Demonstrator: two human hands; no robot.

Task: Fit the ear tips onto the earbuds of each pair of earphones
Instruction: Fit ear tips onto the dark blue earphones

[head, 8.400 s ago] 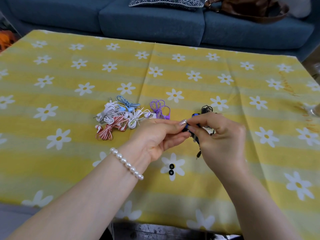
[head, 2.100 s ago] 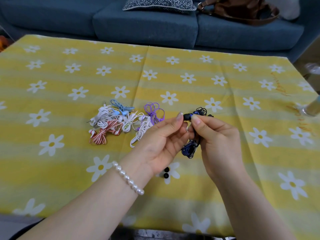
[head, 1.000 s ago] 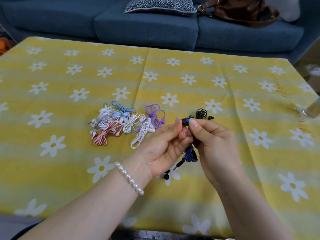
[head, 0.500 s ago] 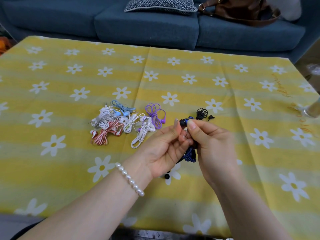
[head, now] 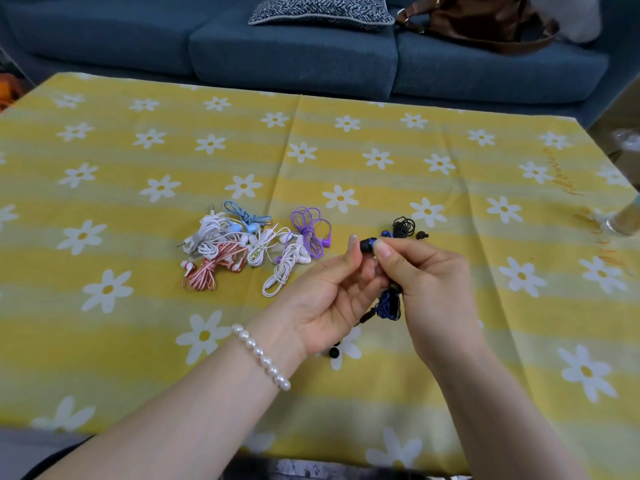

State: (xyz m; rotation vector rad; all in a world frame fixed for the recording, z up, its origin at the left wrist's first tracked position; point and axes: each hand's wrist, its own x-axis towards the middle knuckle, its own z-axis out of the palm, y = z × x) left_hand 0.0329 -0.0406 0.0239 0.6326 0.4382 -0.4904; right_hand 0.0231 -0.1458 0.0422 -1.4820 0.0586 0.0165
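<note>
Both hands work a blue earbud above the yellow daisy tablecloth (head: 346, 403)

Left hand (head: 332, 299) and right hand (head: 433, 285) pinch the blue earbud (head: 367, 244) between fingertips, its blue cable (head: 389, 303) bunched under the right palm; a loose black ear tip (head: 334, 352) lies on the cloth below them
</note>
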